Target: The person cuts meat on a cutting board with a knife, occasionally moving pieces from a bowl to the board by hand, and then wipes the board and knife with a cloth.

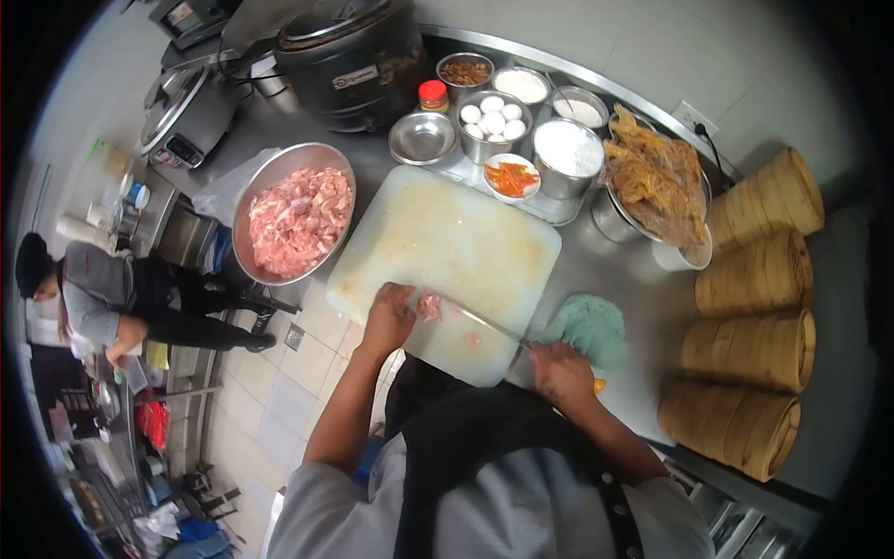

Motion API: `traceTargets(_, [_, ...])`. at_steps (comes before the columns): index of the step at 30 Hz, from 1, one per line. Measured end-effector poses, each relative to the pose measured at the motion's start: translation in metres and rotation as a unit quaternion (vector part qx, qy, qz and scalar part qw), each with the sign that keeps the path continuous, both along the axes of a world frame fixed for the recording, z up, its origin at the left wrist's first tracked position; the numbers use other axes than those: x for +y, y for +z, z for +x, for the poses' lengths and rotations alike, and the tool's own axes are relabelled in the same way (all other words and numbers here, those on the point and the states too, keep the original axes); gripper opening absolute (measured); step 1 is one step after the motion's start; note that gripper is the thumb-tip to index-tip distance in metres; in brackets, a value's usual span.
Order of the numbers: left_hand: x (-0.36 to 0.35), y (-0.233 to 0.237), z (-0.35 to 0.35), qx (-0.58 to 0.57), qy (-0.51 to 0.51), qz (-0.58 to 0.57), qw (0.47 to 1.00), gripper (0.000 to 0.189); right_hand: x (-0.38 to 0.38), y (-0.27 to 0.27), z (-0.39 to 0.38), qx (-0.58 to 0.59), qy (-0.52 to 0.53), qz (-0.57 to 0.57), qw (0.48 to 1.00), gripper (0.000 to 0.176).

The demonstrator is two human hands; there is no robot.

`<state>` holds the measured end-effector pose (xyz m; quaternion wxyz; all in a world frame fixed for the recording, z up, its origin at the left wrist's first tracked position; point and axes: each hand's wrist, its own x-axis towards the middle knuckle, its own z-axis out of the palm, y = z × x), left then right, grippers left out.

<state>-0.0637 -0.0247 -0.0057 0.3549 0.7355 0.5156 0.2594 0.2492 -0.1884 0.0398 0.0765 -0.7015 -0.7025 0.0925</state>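
Observation:
My right hand (562, 374) is closed round the handle of a knife (492, 324), whose blade points left over the white cutting board (447, 219). A bit of the yellow handle shows below that hand. At the board's near left edge my left hand (389, 319) has its fingers curled against a small piece of raw meat (428, 306). The knife tip lies close to this meat. Another small scrap of meat (472, 339) sits on the board under the blade. Left of the board stands a large metal bowl (244, 244) heaped with cut raw meat.
A green cloth (589, 326) lies right of the board. Behind are a bowl of eggs (494, 119), a pot of white powder (568, 149), sliced carrots (511, 179) and an empty metal bowl (422, 138). Bamboo steamers (750, 349) line the right. A co-worker (102, 289) stands left.

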Motion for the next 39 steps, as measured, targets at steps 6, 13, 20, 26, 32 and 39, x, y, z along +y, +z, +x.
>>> traceTargets(6, [0.006,0.008,-0.023,0.156,-0.081,0.09,0.98,0.056,-0.026,0.016,-0.02,0.174,-0.169,-0.128,0.962,0.034])
traceTargets(13, [0.023,-0.007,-0.036,0.294,-0.286,0.063,0.91,0.104,-0.08,-0.009,-0.106,0.379,-0.408,-0.17,0.813,0.058])
traceTargets(20, [0.031,-0.012,-0.03,0.282,-0.355,0.082,0.888,0.112,-0.033,-0.021,-0.216,0.438,-0.446,-0.15,0.766,0.059])
traceTargets(26, [0.034,-0.008,-0.022,0.291,-0.353,0.046,0.888,0.113,-0.001,-0.036,-0.263,0.52,-0.477,-0.124,0.698,0.057])
traceTargets(32, [0.035,-0.007,-0.026,0.233,-0.339,0.032,0.911,0.11,0.011,-0.02,-0.272,0.512,-0.497,-0.136,0.687,0.053])
traceTargets(39, [0.052,0.051,-0.045,0.109,-0.271,0.081,0.953,0.114,0.04,0.041,-0.272,0.501,-0.469,-0.135,0.715,0.05])
